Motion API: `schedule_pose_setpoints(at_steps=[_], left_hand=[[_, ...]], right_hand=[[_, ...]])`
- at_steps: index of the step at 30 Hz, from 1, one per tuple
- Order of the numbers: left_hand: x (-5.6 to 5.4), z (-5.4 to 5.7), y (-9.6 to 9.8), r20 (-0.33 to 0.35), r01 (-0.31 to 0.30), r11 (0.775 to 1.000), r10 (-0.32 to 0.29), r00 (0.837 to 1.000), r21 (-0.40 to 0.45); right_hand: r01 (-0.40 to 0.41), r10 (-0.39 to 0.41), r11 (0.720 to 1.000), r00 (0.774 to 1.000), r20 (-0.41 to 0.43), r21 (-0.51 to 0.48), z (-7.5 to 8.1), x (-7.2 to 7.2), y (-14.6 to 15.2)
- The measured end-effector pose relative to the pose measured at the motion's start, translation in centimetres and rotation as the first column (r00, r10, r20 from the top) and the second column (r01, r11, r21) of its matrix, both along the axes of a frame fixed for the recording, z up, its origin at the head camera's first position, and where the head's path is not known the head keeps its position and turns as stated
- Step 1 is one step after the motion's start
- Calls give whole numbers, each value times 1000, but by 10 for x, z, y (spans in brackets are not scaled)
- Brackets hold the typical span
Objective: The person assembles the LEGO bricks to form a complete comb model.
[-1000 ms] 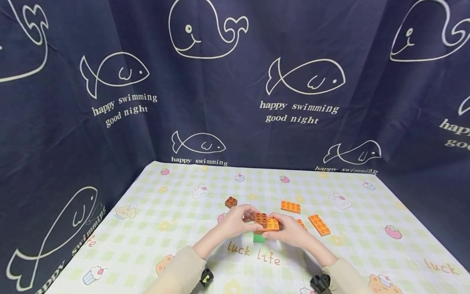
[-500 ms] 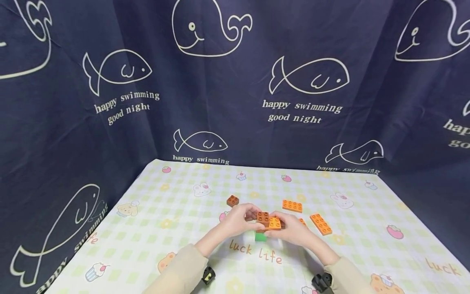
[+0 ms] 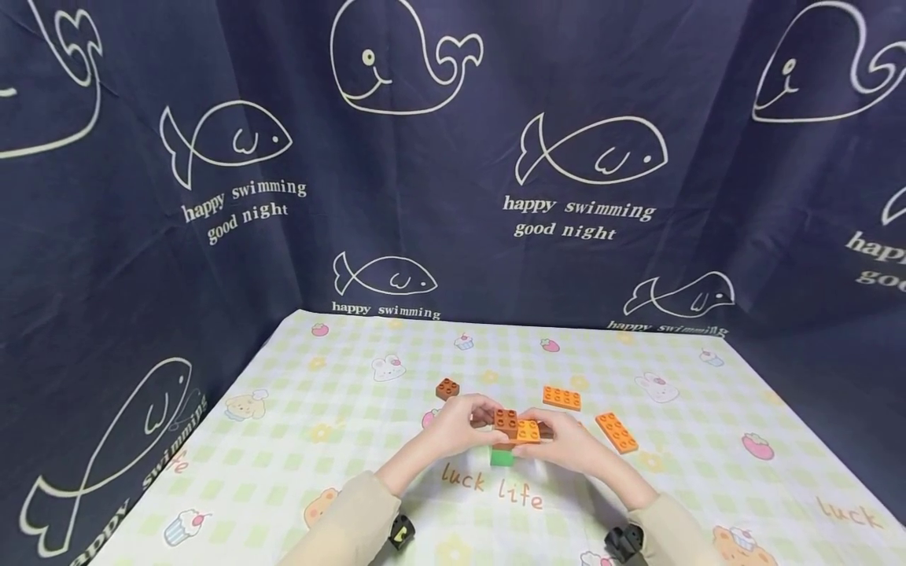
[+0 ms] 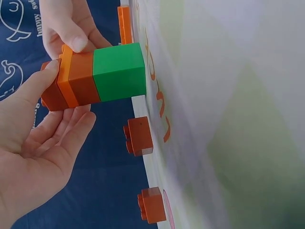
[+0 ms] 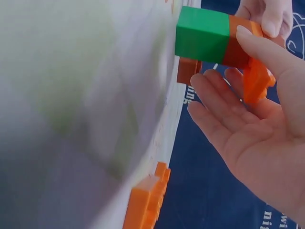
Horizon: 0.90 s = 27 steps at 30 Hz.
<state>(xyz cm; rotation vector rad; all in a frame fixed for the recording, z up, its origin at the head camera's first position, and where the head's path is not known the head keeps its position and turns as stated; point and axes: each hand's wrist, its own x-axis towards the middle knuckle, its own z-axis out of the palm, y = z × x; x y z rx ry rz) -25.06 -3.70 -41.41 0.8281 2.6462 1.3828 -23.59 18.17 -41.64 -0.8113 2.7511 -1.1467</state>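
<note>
A stack of toy bricks stands upright near the middle of the tablecloth, its foot apparently touching the cloth. Lowest is a green brick (image 4: 120,72), then a brown brick (image 4: 83,78), a flat orange brick (image 5: 256,83) and an upper brown brick (image 3: 505,420). My left hand (image 3: 456,428) pinches the stack near its top, thumb in front and fingers behind. From the other side my right hand (image 3: 566,444) grips it, thumb pressed on the lower brown brick. The orange brick sticks out sideways toward the right palm. Part of the stack's back is hidden by my fingers.
A loose brown brick (image 3: 447,388) lies beyond the left hand, and another brown brick (image 4: 140,136) stands behind the stack. Flat orange bricks lie right of the hands, one farther back (image 3: 561,398) and one angled (image 3: 616,432). A dark curtain hangs behind the table.
Both hands keep hold of the stack with barely any movement. The head view shifts slightly, and an orange brick behind the right hand is now more covered.
</note>
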Motion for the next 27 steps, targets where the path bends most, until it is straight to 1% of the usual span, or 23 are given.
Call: schedule_pose_setpoints(at_steps=[5, 9, 17, 21, 24, 27], left_hand=[[0, -1, 0, 2, 2, 1000, -2, 1000, 10], [0, -2, 0, 9, 3, 1000, -3, 1000, 21], [1, -2, 0, 3, -2, 1000, 2, 1000, 10], [2, -1, 0, 9, -12, 1000, 12, 1000, 0], [2, 0, 0, 15, -18, 1000, 18, 1000, -5], [3, 0, 0, 12, -20, 1000, 20, 1000, -10]], right_hand=[[-15, 16, 999, 1000, 27, -45, 5, 2, 8], [-28, 30, 997, 999, 28, -66, 9, 3, 14], [-6, 15, 993, 997, 78, -114, 16, 7, 24], [34, -27, 994, 997, 70, -100, 19, 9, 28], [83, -82, 995, 996, 25, -62, 20, 8, 29], [140, -141, 990, 989, -33, -29, 19, 7, 31]])
